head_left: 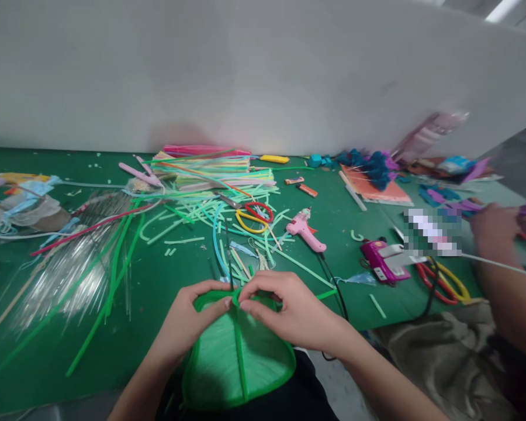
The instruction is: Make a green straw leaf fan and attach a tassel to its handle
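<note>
A green leaf-shaped piece (239,359), stretched fabric over a green straw frame with a middle rib, rests at the table's near edge above my lap. My left hand (193,318) pinches its upper left rim, fingers closed. My right hand (284,307) pinches the top of the frame near the rib, fingers curled tight. A thin dark wire stands up between my two hands.
Green table (158,280) strewn with coloured straws (210,172), red and yellow scissors (254,216), a pink glue gun (304,228), clear plastic sleeves (70,269). At right a second glue gun (383,260), another pair of scissors (442,280) and another person's hand (493,225). White wall behind.
</note>
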Tool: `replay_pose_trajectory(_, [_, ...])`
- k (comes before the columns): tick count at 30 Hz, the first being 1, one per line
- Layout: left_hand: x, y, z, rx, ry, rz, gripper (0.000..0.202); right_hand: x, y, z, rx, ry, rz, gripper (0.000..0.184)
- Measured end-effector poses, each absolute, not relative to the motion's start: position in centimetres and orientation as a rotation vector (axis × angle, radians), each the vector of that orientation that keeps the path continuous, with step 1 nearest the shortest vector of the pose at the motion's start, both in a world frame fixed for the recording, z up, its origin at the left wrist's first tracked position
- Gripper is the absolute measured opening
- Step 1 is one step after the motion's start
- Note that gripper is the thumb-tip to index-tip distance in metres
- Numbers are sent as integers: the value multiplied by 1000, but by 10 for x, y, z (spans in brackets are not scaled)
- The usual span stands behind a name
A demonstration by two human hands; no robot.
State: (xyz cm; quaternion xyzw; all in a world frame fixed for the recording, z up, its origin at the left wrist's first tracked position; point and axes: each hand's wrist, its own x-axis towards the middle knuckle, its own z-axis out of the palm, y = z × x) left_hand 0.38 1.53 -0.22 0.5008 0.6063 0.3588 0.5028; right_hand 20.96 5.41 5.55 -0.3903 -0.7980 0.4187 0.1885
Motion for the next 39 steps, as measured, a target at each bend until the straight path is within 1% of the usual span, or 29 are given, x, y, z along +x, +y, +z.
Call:
replay_pose_trajectory(4, [1, 11, -4, 1384, 1428, 957, 31, 208, 53, 49, -1137, -2233, 1170, 4])
replay_pose_trajectory(7, [1, 3, -7, 1611, 1416, 1118, 22, 208, 49, 45, -1117, -2171, 1217, 8])
replay_pose_trajectory(9, [1, -1, -9, 1814, 1384, 1173, 17, 208, 46, 43, -1090, -2129, 1272, 7])
replay_pose_trajectory(12, [2, -6, -10, 2050, 1372, 1199, 16, 205, 41, 40, -1088, -2082, 1341, 6])
replay_pose_trajectory(15, [2, -7, -10, 2168, 1392, 1202, 17, 203, 38, 40, -1159, -2068, 1333, 7])
replay_pose_trajectory(19, [0, -4, -6, 2206, 1382, 1132, 16, 203, 38, 42, -1212, -2097, 1254, 6])
replay_pose_trajectory(25, [-2, 0, 2, 2071, 1301, 968, 13, 208, 40, 40, -1160, -2188, 1229, 6])
replay_pose_trajectory(31, [-1, -1, -4, 2279, 1349, 984, 13, 211, 35, 37, -1108, -2281, 1114, 7])
replay_pose_trajectory(34, [1, 0, -7, 2378, 1377, 1012, 13, 209, 33, 36, -1112, -2284, 1147, 4])
replay_pose_trajectory(36, [2, 1, -7, 2395, 1377, 1060, 15, 209, 34, 35, -1110, -2269, 1135, 8])
replay_pose_trajectory(39, [0, 3, -5, 2280, 1367, 1107, 15, 211, 39, 31, -1092, -2351, 944, 13])
